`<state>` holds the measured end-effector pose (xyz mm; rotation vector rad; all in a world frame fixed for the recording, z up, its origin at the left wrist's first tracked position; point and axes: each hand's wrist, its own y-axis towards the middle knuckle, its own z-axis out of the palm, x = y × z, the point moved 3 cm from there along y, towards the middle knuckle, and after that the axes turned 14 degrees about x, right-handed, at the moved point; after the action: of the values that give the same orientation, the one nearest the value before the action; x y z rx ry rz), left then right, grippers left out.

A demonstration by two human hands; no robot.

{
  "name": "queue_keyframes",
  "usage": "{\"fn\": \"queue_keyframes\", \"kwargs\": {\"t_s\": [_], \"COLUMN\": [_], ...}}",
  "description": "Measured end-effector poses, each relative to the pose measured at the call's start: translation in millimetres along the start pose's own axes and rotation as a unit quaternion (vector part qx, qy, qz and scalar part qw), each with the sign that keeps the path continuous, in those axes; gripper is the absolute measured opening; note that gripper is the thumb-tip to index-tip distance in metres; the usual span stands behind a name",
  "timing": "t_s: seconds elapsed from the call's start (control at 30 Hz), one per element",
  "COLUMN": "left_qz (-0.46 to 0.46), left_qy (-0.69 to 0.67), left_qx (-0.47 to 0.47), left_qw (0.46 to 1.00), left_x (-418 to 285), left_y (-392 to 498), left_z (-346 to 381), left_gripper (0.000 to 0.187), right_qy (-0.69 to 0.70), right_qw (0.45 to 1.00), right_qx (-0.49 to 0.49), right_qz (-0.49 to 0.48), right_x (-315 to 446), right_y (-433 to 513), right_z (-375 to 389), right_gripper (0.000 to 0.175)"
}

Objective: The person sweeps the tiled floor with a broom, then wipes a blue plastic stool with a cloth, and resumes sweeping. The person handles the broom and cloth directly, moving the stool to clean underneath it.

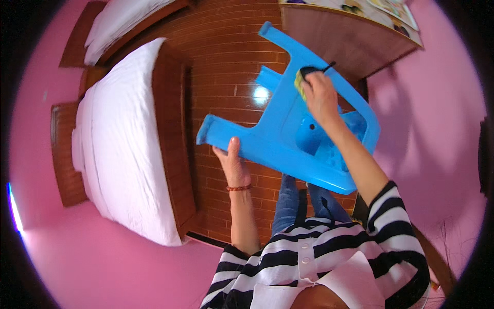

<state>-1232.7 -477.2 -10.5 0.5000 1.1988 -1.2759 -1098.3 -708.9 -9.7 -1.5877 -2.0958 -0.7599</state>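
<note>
A blue plastic stool or small chair (270, 119) is held up on its side in front of my legs, its legs pointing left and away. My left hand (233, 164) grips one of those legs near its foot, thumb on the near face and the other fingers mostly hidden behind. With my right hand (320, 96) I hold a yellow-green and black scrubbing pad or brush (301, 83) against the broad panel between two legs. A short dark tip sticks out beyond it. My fingers cover part of the pad, so its exact kind is unclear.
To the left stands a bed with a white sheet (119, 146) and wooden side. Another bed (119, 27) is behind it. At the upper right is a cabinet or table (339, 42) with things on top. A pink wall (424, 127) rises on the right. The floor (220, 89) is brown wood-look planks.
</note>
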Motion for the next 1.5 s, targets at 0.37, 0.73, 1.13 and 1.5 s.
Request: {"fn": "queue_keyframes", "kwargs": {"t_s": [0.37, 0.73, 1.13, 1.5], "left_qz": [0.075, 0.086, 0.068, -0.066], "left_qy": [-0.014, -0.113, -0.069, -0.138], "left_qx": [0.057, 0.001, -0.004, 0.006], "left_qw": [0.995, 0.99, 0.995, 0.988], "left_x": [3, -5, -6, 3], "left_y": [1, -25, -9, 23], "left_z": [3, 35, 54, 37], "left_gripper": [0.069, 0.046, 0.047, 0.058], "right_qy": [0.147, 0.049, 0.007, -0.045], "right_qw": [0.945, 0.985, 1.0, 0.982], "right_qx": [0.106, 0.112, 0.027, 0.072], "right_qz": [-0.271, -0.118, -0.014, -0.17], "right_x": [166, 98, 7, 102], "right_y": [-14, 38, 28, -95], "right_z": [-6, 8, -15, -59], "right_gripper": [0.017, 0.021, 0.035, 0.037]}}
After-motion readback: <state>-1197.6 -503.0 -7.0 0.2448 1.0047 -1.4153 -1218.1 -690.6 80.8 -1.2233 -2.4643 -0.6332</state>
